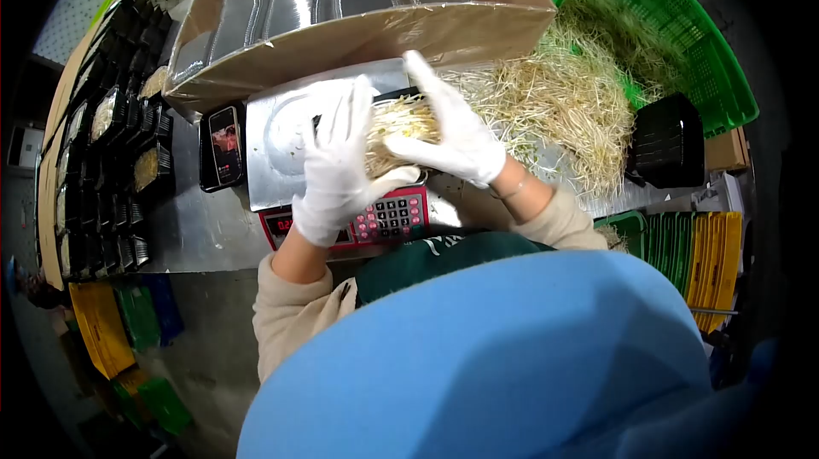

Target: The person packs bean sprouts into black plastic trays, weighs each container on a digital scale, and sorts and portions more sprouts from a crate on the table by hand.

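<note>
The left hand (pixel 331 165) and right hand (pixel 452 142) wear plain white gloves that end at the wrists, with a thin bracelet (pixel 512 192) just past the right one. Both sleeves are beige, soft and thick-looking, the left sleeve (pixel 288 312) showing a small dark mark near its cuff and the right sleeve (pixel 559 218) bunched. A dark green garment (pixel 401 270) with partly hidden white lettering covers the torso, behind smooth light blue fabric (pixel 478 348) with a curved edge.
</note>
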